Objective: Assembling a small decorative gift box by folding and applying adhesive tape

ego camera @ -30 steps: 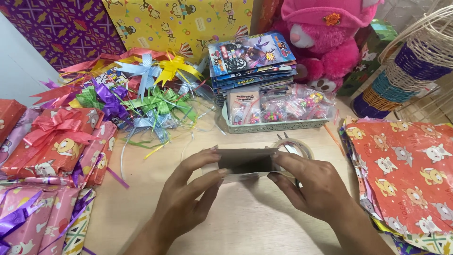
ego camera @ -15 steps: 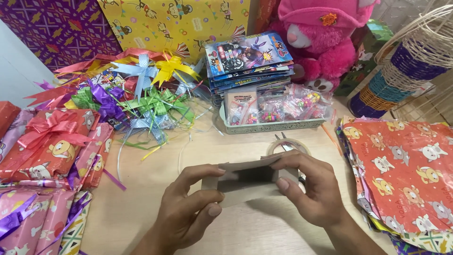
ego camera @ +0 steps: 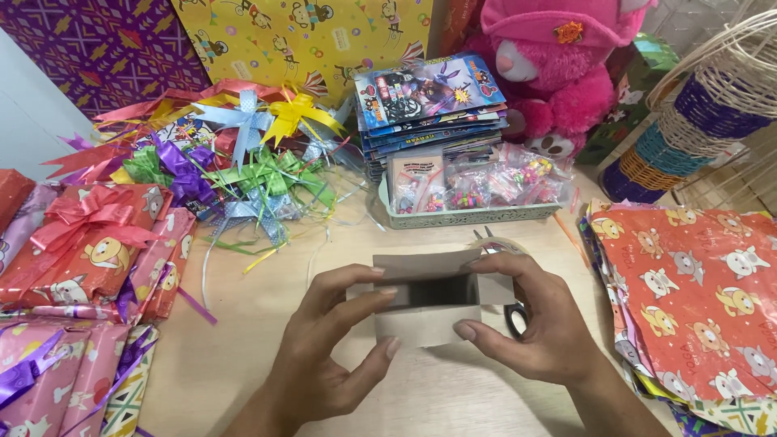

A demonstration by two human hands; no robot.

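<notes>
- At the far left, wrapped gifts (ego camera: 77, 251) in red and pink cartoon paper lie stacked at the table's edge, the top one tied with a red ribbon bow.
- Just right of them and further back is a heap of ribbon bows (ego camera: 235, 158) in purple, green, blue and yellow, with loose strands trailing onto the wooden table (ego camera: 235, 340).
- The left hand (ego camera: 336, 344) curls around the left end of a small grey cardboard box (ego camera: 429, 295); the thumb presses its front flap, and the fingers hook over the open top.
- The box is held at the table's middle, just above the surface, its dark inside facing up and its flaps spread.
- The right hand (ego camera: 530, 324) clasps the box's right end, with the index finger along the top edge and the thumb under the front flap.
- Behind that hand, a tape roll (ego camera: 498, 245) and scissors (ego camera: 514, 311) are partly hidden.
- Further back, a pale tray (ego camera: 469, 214) holds small packets, in front of a stack of booklets (ego camera: 433, 105).
- A pink plush bear (ego camera: 558, 69) sits right of the stack.
- At the far right are a pile of red wrapping sheets (ego camera: 696, 299) and a wicker basket (ego camera: 696, 121).
</notes>
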